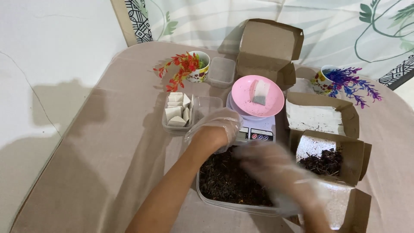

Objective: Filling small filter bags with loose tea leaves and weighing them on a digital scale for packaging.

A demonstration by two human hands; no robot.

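My left hand (217,128), in a thin clear plastic glove, rests at the far rim of a clear tub of dark dried leaves (228,183), just in front of a small kitchen scale (255,133). The fingers curl loosely; I cannot tell if they hold anything. My right hand (276,170), also gloved and blurred by motion, hovers over the tub's right side. A pink plate (276,101) sits on the scale with one partly filled white tea bag (260,92) on it.
A clear container of empty white tea bags (177,110) stands left of the scale. Open brown cardboard boxes (267,45) (321,114) sit behind and right; one box (327,160) holds dark dried petals. Two floral mugs with fake flowers (192,67) (340,80) stand at the back.
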